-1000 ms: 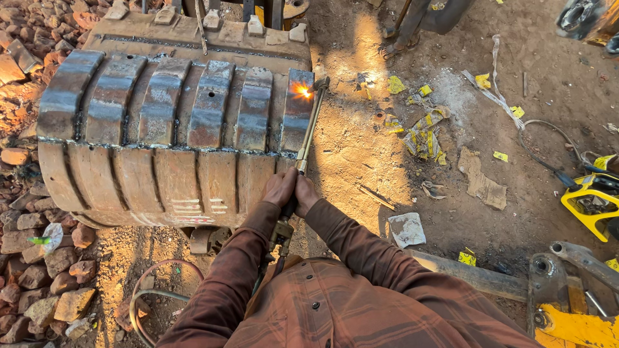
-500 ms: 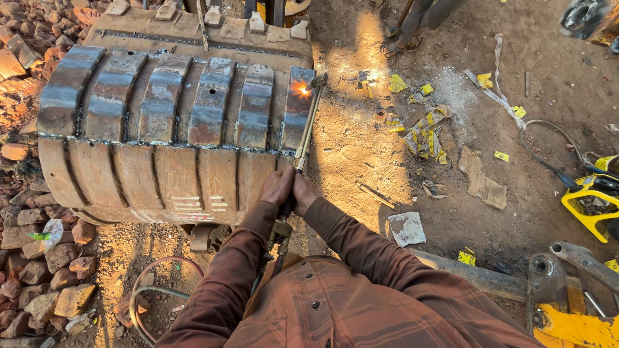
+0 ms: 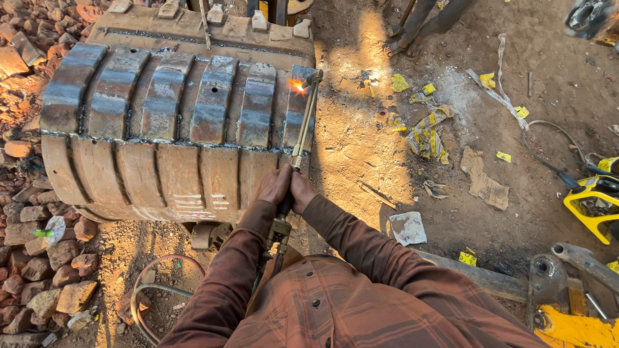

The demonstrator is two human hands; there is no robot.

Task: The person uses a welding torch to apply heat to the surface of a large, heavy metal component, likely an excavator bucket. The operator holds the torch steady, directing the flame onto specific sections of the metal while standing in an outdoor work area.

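Outdoor dirt yard [image 3: 516, 116], sunlit, littered with yellow paper scraps [image 3: 429, 132]. Big rusty steel excavator bucket with ribbed wear strips [image 3: 174, 129] lying far left of centre. Pile of reddish broken bricks [image 3: 39, 258] along left edge. Yellow machine parts [image 3: 596, 203] at right edge. Coiled reddish hose [image 3: 145, 290] on ground near left. Standing legs of another person [image 3: 422, 22] far, top centre. Long brass cutting torch [image 3: 303, 125] angled up from near centre, tip flaming against right rib of bucket. Left hand [image 3: 274, 185] and right hand [image 3: 302, 191] clenched side by side around torch handle, touching each other, brown sleeves below.
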